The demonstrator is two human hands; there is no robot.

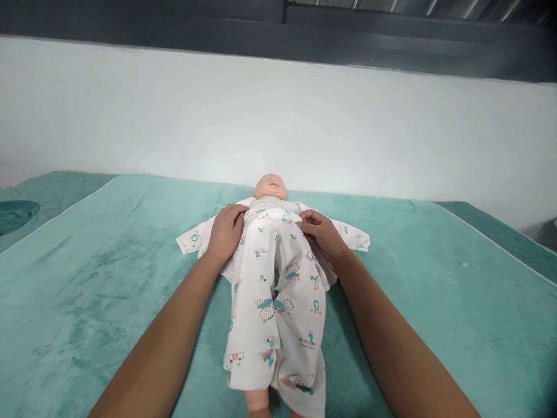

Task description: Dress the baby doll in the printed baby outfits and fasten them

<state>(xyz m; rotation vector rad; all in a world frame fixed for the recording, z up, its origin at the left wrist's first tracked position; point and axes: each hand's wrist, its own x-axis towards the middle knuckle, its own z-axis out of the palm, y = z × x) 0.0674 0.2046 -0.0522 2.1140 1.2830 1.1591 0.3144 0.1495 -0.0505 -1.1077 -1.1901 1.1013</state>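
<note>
A baby doll (270, 187) lies on its back, head toward the wall. White printed baby pants (256, 290) cover its legs and reach high up its torso, with a bare foot showing below one hem. A matching white shirt (195, 237) spreads out under it, sleeves to both sides. My left hand (227, 232) is at the left side of the pants' waistband, fingers curled against the cloth. At the opposite side, my right hand (321, 232) pinches the waistband edge between thumb and fingers. The left fingertips are partly hidden.
A teal plush sheet (413, 302) with pale piping spreads under the doll. Behind it rises a white wall (278, 122), with a dark ledge (217, 38) above. A darker teal round item (17, 215) is at the far left.
</note>
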